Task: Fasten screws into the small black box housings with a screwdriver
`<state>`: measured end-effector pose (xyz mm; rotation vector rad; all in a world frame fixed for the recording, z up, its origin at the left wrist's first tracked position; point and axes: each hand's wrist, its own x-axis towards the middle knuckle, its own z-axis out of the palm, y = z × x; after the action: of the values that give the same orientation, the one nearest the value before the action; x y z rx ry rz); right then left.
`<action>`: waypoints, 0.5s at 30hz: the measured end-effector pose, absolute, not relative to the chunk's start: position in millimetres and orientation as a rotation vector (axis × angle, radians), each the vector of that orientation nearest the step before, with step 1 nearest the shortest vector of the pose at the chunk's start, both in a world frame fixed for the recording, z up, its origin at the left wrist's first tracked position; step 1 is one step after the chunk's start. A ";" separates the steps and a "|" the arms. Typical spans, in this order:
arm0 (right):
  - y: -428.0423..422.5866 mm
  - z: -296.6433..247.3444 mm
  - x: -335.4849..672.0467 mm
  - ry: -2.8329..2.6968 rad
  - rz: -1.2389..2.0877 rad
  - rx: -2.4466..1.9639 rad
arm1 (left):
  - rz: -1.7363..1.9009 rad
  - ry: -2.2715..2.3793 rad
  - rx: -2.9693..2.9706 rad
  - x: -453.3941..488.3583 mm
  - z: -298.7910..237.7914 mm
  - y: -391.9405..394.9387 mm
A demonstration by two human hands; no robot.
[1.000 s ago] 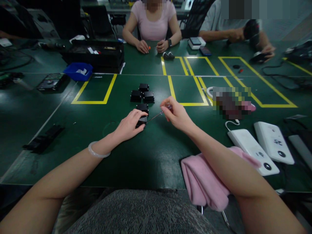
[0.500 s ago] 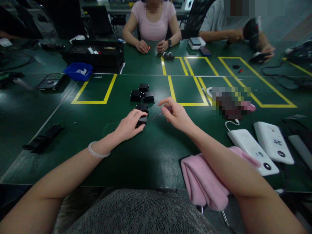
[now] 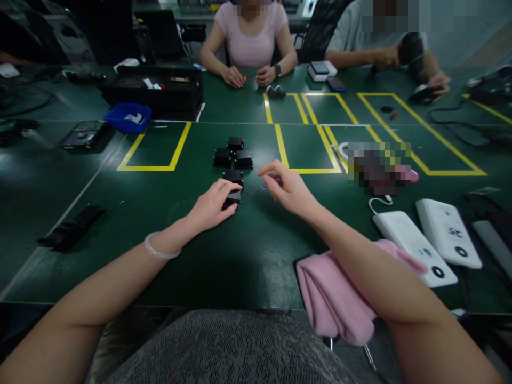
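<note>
My left hand (image 3: 213,207) is closed round a small black box (image 3: 232,199), much like a servo motor, and keeps it against the table. Its thumb lies along the near edge and the fingers cover the top left. A thin screwdriver (image 3: 256,191) is pinched in my right hand (image 3: 288,186), its handle mostly hidden by the fingers. The shaft slants down leftward, and its tip meets the box's right side. Just beyond stands another black box (image 3: 233,178), close against the held one. Several similar boxes (image 3: 244,158) are grouped farther back.
Left lie joined black parts (image 3: 72,228); behind are a blue tray (image 3: 128,118) and a black bin (image 3: 160,96). White power banks (image 3: 450,234) and a pink cloth (image 3: 334,293) are at right. Two people sit opposite, one with hands (image 3: 234,77) on the green table (image 3: 256,256).
Both hands stay almost where they were, with the screwdriver tip still at the black box. Any turning of the screwdriver is too slight to make out.
</note>
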<state>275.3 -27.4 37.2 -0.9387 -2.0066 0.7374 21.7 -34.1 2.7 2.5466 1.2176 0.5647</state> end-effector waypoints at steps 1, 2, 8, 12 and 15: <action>-27.5 37.2 275.3 -2.006 0.737 -0.930 | 0.565 1.218 2.546 21.6 2.8 -34.2; -27.5 37.1 275.3 -2.005 0.736 -0.926 | 0.563 1.220 2.546 21.5 2.9 -34.2; -26.0 36.9 275.8 -2.018 0.730 -0.975 | 0.575 1.214 2.548 21.8 2.3 -34.1; -26.9 36.8 275.4 -2.005 0.742 -0.951 | 0.586 1.208 2.549 22.3 2.1 -34.2; -27.3 36.9 275.1 -1.999 0.747 -0.940 | 0.578 1.220 2.546 22.2 2.3 -34.4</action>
<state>275.1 -27.3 36.9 -0.9396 -1.9991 0.7471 22.2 -34.4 2.3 2.5464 1.2202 0.5783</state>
